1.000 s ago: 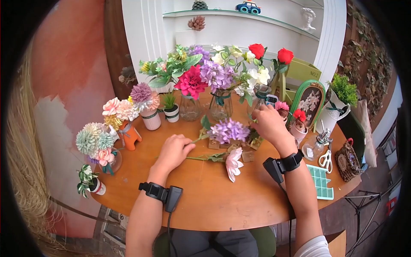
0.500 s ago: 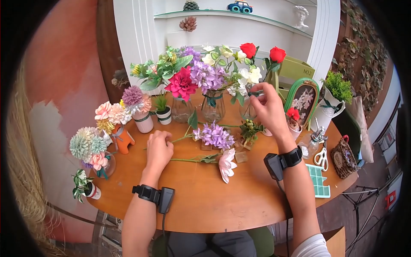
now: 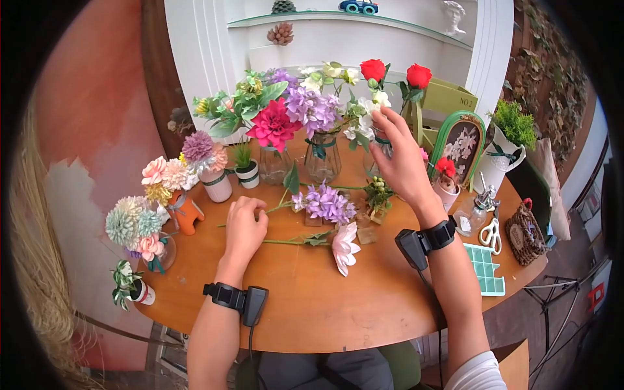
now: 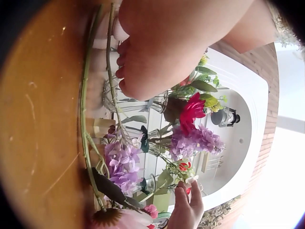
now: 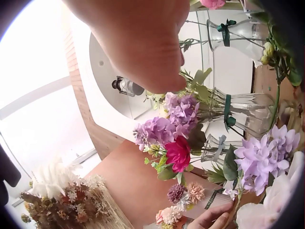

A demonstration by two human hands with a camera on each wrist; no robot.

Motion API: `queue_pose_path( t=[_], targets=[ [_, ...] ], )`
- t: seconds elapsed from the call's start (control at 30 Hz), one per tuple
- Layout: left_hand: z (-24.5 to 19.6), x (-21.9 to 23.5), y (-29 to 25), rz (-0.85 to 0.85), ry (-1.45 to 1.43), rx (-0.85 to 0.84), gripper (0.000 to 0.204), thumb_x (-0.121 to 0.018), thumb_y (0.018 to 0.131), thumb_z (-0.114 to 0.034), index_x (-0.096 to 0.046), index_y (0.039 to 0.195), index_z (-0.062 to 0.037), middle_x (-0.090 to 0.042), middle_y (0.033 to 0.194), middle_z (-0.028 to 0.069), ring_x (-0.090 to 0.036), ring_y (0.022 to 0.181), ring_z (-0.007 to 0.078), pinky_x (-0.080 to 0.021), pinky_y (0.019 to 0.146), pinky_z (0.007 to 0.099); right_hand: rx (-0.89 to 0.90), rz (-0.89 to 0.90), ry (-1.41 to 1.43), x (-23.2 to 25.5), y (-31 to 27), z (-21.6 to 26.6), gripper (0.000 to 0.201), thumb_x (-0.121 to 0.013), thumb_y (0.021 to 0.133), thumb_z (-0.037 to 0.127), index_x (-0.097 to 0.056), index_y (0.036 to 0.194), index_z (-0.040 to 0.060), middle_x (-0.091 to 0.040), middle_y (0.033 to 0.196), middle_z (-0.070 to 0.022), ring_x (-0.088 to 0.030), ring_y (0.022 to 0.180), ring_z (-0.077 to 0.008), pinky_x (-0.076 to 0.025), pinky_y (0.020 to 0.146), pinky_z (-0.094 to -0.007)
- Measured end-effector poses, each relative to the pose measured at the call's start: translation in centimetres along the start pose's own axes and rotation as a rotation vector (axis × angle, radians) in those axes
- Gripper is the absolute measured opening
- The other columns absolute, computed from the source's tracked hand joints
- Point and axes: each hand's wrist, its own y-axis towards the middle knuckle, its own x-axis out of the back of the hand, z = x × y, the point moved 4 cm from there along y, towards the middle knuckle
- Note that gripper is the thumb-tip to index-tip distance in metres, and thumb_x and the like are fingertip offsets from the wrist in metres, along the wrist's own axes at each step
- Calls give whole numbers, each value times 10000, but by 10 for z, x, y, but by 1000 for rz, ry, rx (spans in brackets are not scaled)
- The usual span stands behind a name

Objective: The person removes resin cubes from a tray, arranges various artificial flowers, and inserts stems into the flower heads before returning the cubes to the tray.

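Observation:
My left hand [image 3: 246, 227] rests low over the table with its fingers curled, pinching the green stem of a purple flower [image 3: 328, 204]. A pale pink flower [image 3: 345, 249] lies just nearer to me, its stem running toward that same hand. My right hand [image 3: 402, 159] is raised at the right glass vase [image 3: 383, 151], fingers extended, fingertips right at the white flowers [image 3: 359, 122]. From the left wrist view, the right fingers [image 4: 181, 194] also appear beside a white blossom [image 4: 192, 180]. The right wrist view hides the right fingertips behind the hand.
Behind the hands stand more glass vases [image 3: 323, 166] with flowers and two red roses [image 3: 373, 69]. Small pots, an orange figure [image 3: 187, 213] and a pink vase [image 3: 218, 188] line the left. At right are a green frame [image 3: 479, 156], scissors [image 3: 490, 237] and a mint divided tray [image 3: 482, 268].
My right hand has risen from beside the purple flower to the white flowers, and its fingers have straightened. The left hand keeps to the stem. The head view has shifted slightly.

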Motion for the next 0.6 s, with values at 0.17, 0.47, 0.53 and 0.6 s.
queue_pose_path(
  t=[0.17, 0.47, 0.53, 0.6],
  targets=[
    [0, -1, 0, 20, 21, 0, 155, -627, 838, -31, -682, 975, 15, -638, 985, 131, -603, 963, 290, -492, 849, 384, 17, -104, 38, 12, 5, 6, 512, -655, 873, -14, -507, 1364, 3, -526, 1377, -132, -623, 1140, -243, -508, 968, -334],
    [-3, -2, -2, 30, 8, -10, 140, -641, 840, -36, -674, 965, 16, -640, 988, 138, -606, 972, 293, -489, 862, 385, -18, -121, -11, 15, 3, 9, 548, -670, 853, 17, -494, 1372, 9, -465, 1398, -200, -619, 1120, -314, -517, 937, -377],
    [-3, -2, -2, 32, 10, -12, 141, -641, 840, -36, -675, 966, 16, -640, 988, 137, -606, 971, 294, -488, 864, 385, -99, -140, -70, 20, 4, 15, 623, -695, 828, 30, -495, 1413, 114, -387, 1460, -222, -574, 1170, -368, -505, 957, -416],
    [-2, -2, -2, 32, 12, -12, 141, -640, 840, -36, -675, 966, 16, -640, 987, 137, -606, 970, 294, -488, 866, 386, -20, -141, -116, 18, 3, 17, 651, -700, 818, 29, -496, 1421, 164, -353, 1483, -227, -529, 1213, -399, -483, 987, -442]
  ],
)
